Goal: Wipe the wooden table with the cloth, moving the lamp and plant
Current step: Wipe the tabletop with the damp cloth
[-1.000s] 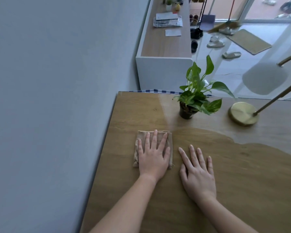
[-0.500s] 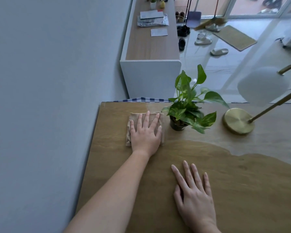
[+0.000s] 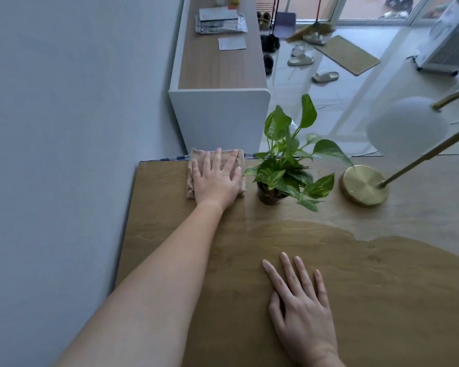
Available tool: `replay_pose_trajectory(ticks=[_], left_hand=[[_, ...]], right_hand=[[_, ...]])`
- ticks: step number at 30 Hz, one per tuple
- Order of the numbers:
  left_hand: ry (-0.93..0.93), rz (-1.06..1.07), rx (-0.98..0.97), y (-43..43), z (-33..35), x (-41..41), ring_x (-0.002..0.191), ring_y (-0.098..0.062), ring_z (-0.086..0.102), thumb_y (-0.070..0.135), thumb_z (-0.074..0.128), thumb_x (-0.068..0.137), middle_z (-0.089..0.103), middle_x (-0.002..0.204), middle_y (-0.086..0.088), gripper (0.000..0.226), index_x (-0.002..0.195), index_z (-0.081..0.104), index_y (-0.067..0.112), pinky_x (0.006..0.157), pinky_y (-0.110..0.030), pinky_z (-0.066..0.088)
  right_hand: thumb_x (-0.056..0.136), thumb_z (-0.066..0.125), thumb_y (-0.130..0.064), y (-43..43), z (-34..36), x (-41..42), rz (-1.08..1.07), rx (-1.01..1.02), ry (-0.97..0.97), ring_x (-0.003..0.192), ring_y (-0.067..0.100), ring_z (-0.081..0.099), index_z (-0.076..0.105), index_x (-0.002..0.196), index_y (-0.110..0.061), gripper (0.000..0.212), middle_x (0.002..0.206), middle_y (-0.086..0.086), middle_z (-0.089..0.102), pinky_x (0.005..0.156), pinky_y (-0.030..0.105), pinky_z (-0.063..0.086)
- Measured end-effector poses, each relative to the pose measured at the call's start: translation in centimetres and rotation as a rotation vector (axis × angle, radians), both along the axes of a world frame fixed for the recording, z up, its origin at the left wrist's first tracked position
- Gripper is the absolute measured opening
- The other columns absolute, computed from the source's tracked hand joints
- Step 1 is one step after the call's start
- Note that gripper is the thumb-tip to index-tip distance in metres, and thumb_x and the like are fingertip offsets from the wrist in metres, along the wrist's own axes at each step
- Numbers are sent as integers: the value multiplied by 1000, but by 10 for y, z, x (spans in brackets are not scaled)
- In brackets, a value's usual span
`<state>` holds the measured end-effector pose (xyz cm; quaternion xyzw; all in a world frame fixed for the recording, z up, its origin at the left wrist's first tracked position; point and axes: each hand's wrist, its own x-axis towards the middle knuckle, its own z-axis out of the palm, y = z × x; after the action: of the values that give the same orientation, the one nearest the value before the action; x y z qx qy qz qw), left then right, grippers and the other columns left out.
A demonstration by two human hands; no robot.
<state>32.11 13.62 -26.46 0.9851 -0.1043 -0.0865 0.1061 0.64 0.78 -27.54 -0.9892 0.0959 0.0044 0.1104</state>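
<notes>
My left hand (image 3: 217,180) presses flat, fingers straight, on a folded beige cloth (image 3: 192,172) at the far edge of the wooden table (image 3: 170,223), near its left corner. Just right of the cloth stands a green leafy plant (image 3: 289,154) in a small dark pot (image 3: 269,196). Further right is the lamp with its round brass base (image 3: 363,185), a slanted brass stem and a white globe shade (image 3: 407,127). My right hand (image 3: 301,311) rests flat on the table near me, fingers spread, holding nothing.
A grey wall (image 3: 64,154) runs close along the table's left edge. Beyond the far edge stands a white cabinet with a wooden top (image 3: 217,64) carrying papers. Slippers, a mat (image 3: 347,54) and a white appliance lie on the tiled floor behind.
My left hand has pushed the cloth away from me, from the table's middle up to the far edge beside the plant. My right hand has stayed flat on the table.
</notes>
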Motion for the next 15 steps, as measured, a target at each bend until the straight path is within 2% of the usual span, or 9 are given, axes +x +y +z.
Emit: replay_pose_trajectory(ticks=[7, 12, 15], left_hand=[[13, -14, -11, 18, 3, -77, 165, -22, -14, 63, 9, 108, -8, 179, 6, 58, 164, -4, 56, 127, -55, -18], [-11, -23, -27, 25, 1, -141, 165, -23, -12, 64, 10, 109, -5, 180, 7, 57, 164, -1, 56, 127, -55, -17], [-3, -23, -24, 25, 1, -176, 165, -23, -15, 64, 11, 109, -8, 179, 7, 58, 165, -3, 56, 127, -55, -20]], right_hand=[[97, 42, -45, 2, 2, 2, 2, 4, 31, 162, 14, 18, 23, 163, -55, 70, 173, -13, 25, 130, 52, 18], [100, 36, -48, 3, 3, 2, -1, 21, 46, 163, 13, 11, 18, 163, -57, 66, 173, -14, 18, 132, 50, 11], [101, 34, -47, 3, 3, -3, 6, 25, 36, 163, 14, 12, 21, 163, -53, 64, 173, -12, 21, 132, 51, 12]])
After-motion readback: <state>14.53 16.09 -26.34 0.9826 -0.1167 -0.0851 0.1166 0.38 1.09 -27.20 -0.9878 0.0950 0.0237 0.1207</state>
